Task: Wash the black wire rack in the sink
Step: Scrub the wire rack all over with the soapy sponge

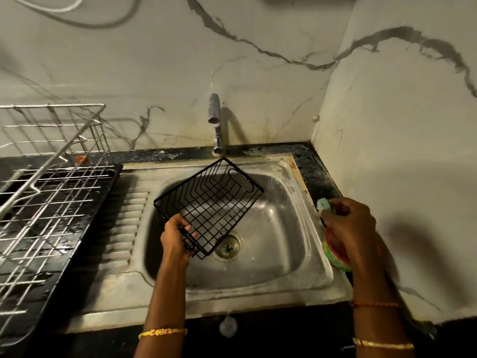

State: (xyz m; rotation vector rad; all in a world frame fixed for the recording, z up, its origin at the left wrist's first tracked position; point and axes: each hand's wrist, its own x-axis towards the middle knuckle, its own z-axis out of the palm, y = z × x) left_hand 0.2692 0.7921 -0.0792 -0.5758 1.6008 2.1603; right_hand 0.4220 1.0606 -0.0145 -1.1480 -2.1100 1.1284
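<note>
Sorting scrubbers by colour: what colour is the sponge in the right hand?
Pale green, in the head view: the sponge in the right hand.

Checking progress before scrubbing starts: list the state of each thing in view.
Black wire rack: tilted above the basin, gripped by left hand.
Sponge: pinched in right hand.
Tap: no water running.
Sink: drain open, basin unfilled.
Silver dish rack: on the counter, left of sink.

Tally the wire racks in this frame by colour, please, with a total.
Black: 1, the black wire rack that the left hand grips by a corner over the sink.
Silver: 1, the large dish rack on the counter to the left.
Total: 2
</note>
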